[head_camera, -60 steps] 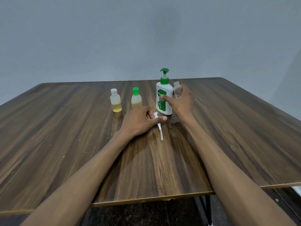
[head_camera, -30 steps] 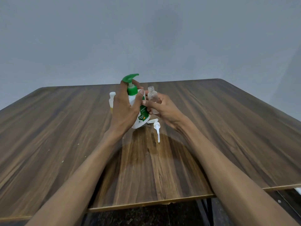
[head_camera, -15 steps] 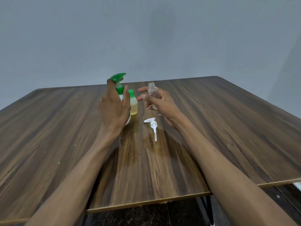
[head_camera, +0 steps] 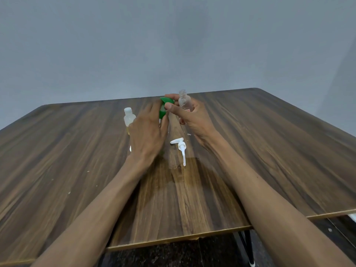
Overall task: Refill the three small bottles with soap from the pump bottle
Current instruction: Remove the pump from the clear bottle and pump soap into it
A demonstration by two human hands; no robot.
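Green, the pump head [head_camera: 166, 105] of the soap bottle shows above the left hand [head_camera: 148, 133], whose fingers wrap the bottle body and hide it. Just beside it, the right hand [head_camera: 189, 117] grips a clear small bottle [head_camera: 184, 102], uncapped and upright, its thumb reaching to the pump. A white-capped small bottle [head_camera: 128, 117] stands left on the wooden bench [head_camera: 269, 151]; a white sprayer cap [head_camera: 181, 148] lies nearer.

A dark wood-grain table [head_camera: 269, 151] carries a white-capped small bottle [head_camera: 128, 117] standing just beyond the left hand [head_camera: 148, 135]. A loose white pump head [head_camera: 181, 146] lies flat between the two wrists, below the right hand [head_camera: 192, 118].
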